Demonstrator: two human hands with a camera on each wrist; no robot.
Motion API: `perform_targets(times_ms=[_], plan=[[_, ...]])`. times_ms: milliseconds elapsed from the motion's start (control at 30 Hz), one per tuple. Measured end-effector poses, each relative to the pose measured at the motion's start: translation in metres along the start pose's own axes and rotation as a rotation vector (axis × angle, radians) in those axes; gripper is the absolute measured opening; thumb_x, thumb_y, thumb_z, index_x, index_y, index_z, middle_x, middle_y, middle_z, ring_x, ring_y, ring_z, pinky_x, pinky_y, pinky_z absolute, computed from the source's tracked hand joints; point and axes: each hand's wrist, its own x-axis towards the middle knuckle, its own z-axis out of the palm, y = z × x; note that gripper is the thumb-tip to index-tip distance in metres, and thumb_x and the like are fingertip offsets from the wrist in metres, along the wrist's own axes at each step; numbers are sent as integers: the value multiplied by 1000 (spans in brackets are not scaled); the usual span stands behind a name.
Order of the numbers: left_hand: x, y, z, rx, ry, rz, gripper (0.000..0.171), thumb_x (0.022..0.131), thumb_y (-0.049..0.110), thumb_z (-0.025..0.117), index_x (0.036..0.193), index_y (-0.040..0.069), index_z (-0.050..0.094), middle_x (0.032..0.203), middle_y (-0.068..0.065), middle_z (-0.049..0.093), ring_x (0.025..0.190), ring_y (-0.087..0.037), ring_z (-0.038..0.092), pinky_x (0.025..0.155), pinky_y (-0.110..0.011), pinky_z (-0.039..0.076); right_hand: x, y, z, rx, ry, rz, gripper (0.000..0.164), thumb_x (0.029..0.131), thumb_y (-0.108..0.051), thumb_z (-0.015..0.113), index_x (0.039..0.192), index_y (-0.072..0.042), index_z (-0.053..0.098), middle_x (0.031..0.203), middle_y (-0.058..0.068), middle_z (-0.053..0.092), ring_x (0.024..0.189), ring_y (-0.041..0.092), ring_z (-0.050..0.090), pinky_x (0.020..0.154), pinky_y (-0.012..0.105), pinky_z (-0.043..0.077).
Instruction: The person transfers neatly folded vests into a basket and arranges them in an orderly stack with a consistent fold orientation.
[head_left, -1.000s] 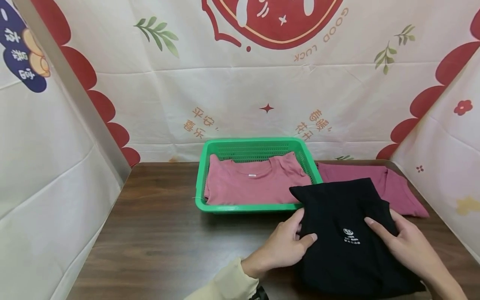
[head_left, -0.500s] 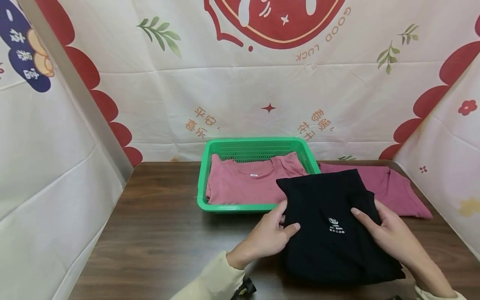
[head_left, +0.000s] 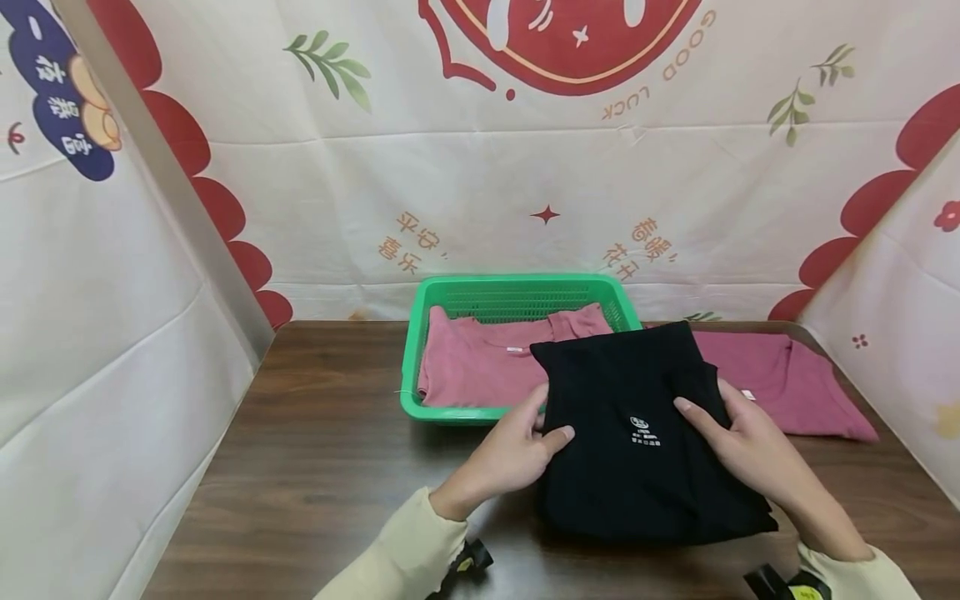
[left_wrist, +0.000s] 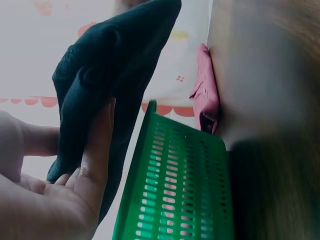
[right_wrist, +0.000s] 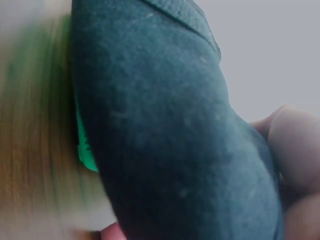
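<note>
Pinching opposite sides of the folded black garment (head_left: 615, 479), my left hand (head_left: 516, 454) and right hand (head_left: 757, 450) have thumbs on top, fingers behind; it spans between them and, in my head view, hides the near right corner of the green basket (head_left: 459, 414).

A basket (head_left: 517, 287) stands at the back of the worktop (head_left: 337, 467), before the cloth backdrop (head_left: 337, 208), with a shirt (head_left: 472, 367) inside. Right of the basket lies a second garment (head_left: 817, 392). Nearer, between left hand (head_left: 506, 450) and right hand (head_left: 750, 442), is a third garment (head_left: 600, 483).
</note>
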Motion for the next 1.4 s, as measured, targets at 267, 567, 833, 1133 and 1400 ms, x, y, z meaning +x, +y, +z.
perform_targets(times_ms=[267,567,833,1133,1400], plan=[[0,0,-12,-5,20,19,59,101,26,57,152,40,30,136,13,54,113,-7,55,102,-36,42,12,-8,2,10,-11,15,45,102,-35,54,138,-8,48,121,16,64,96,-8,54,78,10,42],[2,2,-28,-17,40,23,50,101,22,57,147,31,40,134,12,54,123,-7,50,107,-40,39,26,-17,6,23,4,5,44,102,-35,55,137,-9,51,117,14,66,94,-5,56,79,14,43],[5,-1,-44,-6,57,34,47,101,20,56,147,20,41,139,4,52,129,-11,46,109,-41,37,39,-26,15,62,-15,65,49,102,-44,52,134,-7,52,113,15,67,89,3,62,76,20,49],[4,0,-59,29,124,-58,64,100,22,58,156,13,29,160,-4,31,146,-22,30,117,-48,26,53,-34,24,146,-34,93,50,100,-46,54,129,-6,54,103,14,70,78,9,69,70,25,52],[5,-9,-75,42,161,-97,61,100,22,60,153,12,33,148,-8,48,132,-23,50,112,-48,36,71,-38,34,207,-98,86,55,101,-46,52,137,-5,50,106,15,72,80,10,70,73,25,53]])
